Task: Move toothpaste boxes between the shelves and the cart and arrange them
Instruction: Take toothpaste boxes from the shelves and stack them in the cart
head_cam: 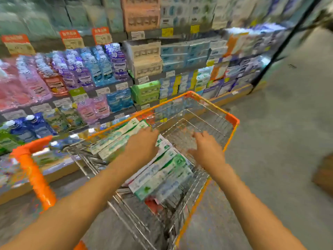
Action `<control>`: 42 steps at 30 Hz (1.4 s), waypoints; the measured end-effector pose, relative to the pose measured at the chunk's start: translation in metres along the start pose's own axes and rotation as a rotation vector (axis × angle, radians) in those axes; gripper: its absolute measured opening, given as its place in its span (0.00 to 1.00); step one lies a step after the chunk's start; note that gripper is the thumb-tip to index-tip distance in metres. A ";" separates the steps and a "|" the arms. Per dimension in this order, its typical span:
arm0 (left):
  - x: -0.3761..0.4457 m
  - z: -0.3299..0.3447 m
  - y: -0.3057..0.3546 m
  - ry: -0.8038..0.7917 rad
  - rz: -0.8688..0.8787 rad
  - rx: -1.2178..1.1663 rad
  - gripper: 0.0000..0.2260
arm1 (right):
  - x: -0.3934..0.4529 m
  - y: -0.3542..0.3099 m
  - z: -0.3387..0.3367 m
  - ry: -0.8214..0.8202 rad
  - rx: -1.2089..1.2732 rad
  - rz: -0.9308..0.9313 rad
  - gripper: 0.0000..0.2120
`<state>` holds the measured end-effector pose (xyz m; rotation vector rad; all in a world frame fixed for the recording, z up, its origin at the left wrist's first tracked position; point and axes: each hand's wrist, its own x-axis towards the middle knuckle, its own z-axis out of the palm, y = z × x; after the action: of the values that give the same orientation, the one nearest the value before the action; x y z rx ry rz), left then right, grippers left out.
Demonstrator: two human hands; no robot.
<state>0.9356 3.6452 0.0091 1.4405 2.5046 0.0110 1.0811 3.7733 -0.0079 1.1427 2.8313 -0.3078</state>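
Landmark: wire shopping cart (232, 121) with orange rim, standing in a store aisle; all places below are given relative to it.
Cart handle: orange handle (32, 170) at the near left of the cart, free of both hands.
Toothpaste boxes: a pile of green-and-white toothpaste boxes (162, 170) lies inside the cart, filling its left and near part; the boxes lie flat, roughly lengthwise along the basket, stacked in at least two layers.
Left hand: the left hand (142, 141) reaches into the cart and rests on top of the pile, fingers spread and fairly straight over a box; no curl around a box is visible, though blur limits certainty.
Right hand: the right hand (205, 147) hovers above the bare wire floor in the cart's right part, fingers relaxed and apart, holding nothing.
Shelves: stocked shelves (144, 78) run along the left and far side of the cart, carrying bottles and boxed goods with price tags.
Image quality: motion blur throughout; print on the boxes is unreadable.
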 end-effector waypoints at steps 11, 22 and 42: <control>-0.138 0.036 0.253 -0.061 0.803 0.065 0.20 | -0.361 0.107 -0.017 0.364 0.134 0.795 0.21; -0.308 0.169 0.447 -0.429 1.234 0.353 0.19 | -0.671 0.155 0.065 0.331 0.288 1.476 0.21; -0.393 0.467 0.561 -0.576 1.626 0.693 0.24 | -0.764 0.198 0.326 0.353 0.809 1.964 0.19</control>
<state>1.7028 3.5421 -0.2865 2.7099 0.3985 -0.8367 1.7661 3.3250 -0.2495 3.3057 0.3877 -0.9451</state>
